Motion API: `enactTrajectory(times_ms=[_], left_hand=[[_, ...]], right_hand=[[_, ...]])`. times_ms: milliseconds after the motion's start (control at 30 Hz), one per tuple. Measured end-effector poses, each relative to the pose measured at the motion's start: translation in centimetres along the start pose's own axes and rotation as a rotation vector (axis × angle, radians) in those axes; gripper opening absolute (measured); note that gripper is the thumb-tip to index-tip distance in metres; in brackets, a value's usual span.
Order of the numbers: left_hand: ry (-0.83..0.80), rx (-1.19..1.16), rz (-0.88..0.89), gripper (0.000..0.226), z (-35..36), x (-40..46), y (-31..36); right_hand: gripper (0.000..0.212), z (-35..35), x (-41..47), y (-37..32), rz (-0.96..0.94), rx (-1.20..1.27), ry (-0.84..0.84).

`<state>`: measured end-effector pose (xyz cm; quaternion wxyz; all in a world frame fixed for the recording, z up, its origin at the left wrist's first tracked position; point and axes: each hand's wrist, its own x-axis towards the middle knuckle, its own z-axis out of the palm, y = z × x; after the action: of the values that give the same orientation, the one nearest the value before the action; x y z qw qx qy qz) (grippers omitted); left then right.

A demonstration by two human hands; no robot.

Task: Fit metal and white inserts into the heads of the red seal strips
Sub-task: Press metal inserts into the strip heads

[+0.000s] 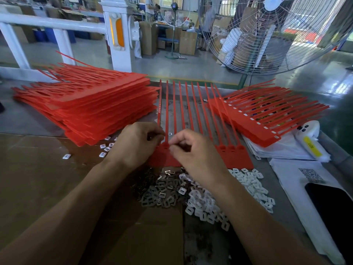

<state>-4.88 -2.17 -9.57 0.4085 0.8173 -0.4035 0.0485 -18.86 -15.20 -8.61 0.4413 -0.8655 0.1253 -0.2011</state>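
Factory tabletop (28, 121), fan upper right. Red seal strips (235, 155) lie at frame centre, heads toward the insert piles for short reach. Left hand (133, 144) and right hand (193, 152) work one head; fingers curled together, pinching something too small to identify. Metal inserts (158, 194) and white inserts (248, 184) sit just below.

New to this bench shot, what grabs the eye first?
The tall stack of red strips at left, and the comb of red strips laid flat in the middle, where the left hand and right hand meet at its near edge, fingers curled as if pinching something small. In front of the hands lie a heap of metal inserts and, to its right, a heap of white inserts. A big wire-guard fan stands behind at right.
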Motion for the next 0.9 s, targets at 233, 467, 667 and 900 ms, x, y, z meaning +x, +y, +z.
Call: enactTrajectory(times_ms=[233, 467, 667, 900], left_hand=[[-0.099, -0.095, 0.161, 0.015, 0.7, -0.5, 1.5], [-0.067, -0.099, 0.197, 0.013, 0.8, -0.6, 1.7], [-0.055, -0.11, 0.203, 0.013, 0.9, -0.6, 1.6], [-0.033, -0.073, 0.295, 0.014, 0.8, -0.7, 1.9]], right_hand=[[0.013, -1.1, 0.3, 0.7, 0.216, 0.249, 0.154], [0.014, -1.0, 0.3, 0.7, 0.222, 0.29, 0.146], [0.007, -0.8, 0.4, 1.0, 0.213, 0.352, 0.131], [0.011, -0.9, 0.5, 1.0, 0.234, 0.35, 0.08]])
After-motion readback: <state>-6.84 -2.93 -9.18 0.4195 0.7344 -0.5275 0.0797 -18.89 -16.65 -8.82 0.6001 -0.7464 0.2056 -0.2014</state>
